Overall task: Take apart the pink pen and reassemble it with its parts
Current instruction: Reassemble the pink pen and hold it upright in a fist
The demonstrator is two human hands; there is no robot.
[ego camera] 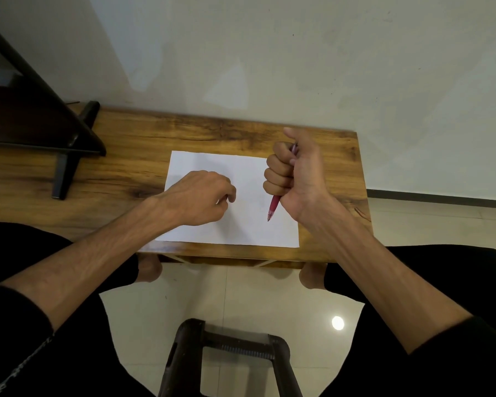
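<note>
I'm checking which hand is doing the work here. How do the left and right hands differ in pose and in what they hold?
The right hand is a closed fist around the pink pen, tip pointing down; the left hand holds no pen. The left hand's fingers are loosely curled, palm down, on the white paper; the right hand's thumb sticks up. Both are bare and over the wooden table.
</note>
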